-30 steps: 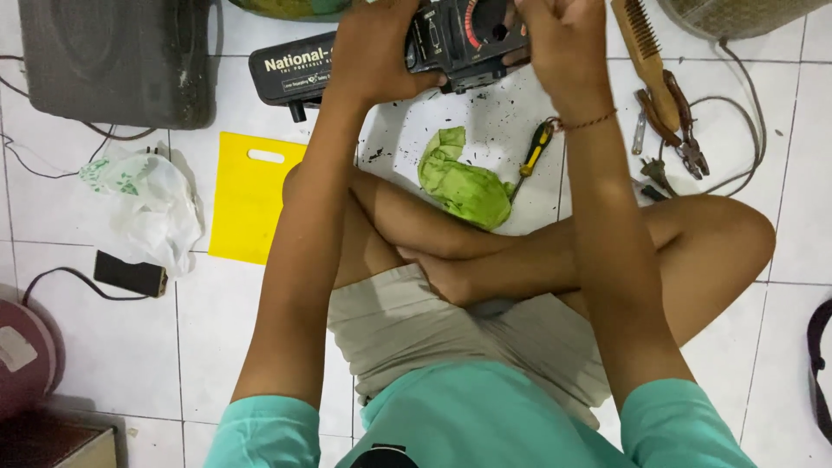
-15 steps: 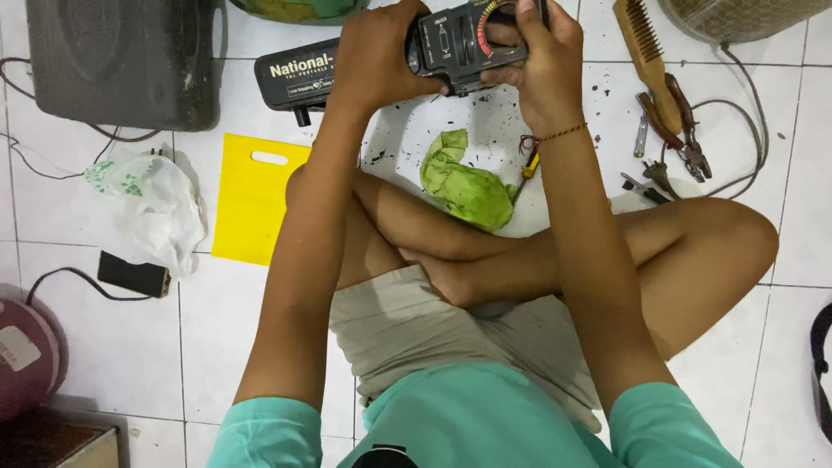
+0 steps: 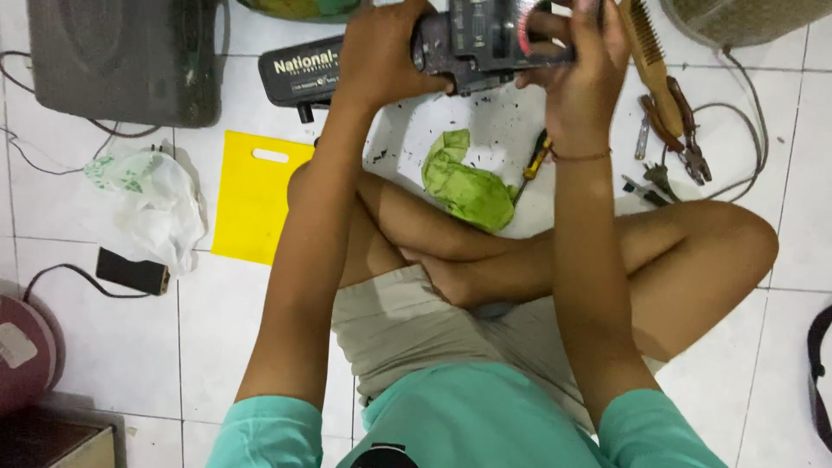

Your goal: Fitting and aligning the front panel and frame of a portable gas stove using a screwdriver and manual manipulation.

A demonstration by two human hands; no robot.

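I sit cross-legged on the tiled floor (image 3: 104, 347), both hands up at the top edge of view, clamped on a dark device (image 3: 485, 39) with a red wire loop showing. My left hand (image 3: 381, 52) grips its left end, my right hand (image 3: 581, 65) wraps the right side, fingers curled over it — the two hands are close together, with the device between. It hangs in the air above a white sheet (image 3: 485, 130) speckled with dark crumbs. Below it lie a green rag (image 3: 468, 182) and a screwdriver (image 3: 537, 156); brush (image 3: 646, 52) and pliers (image 3: 685, 139) sit to the right. Risk, as I judge it — the grip slips and the device drops onto the sheet, or my fingers snag that wire. A black case (image 3: 299, 74) lies just left.
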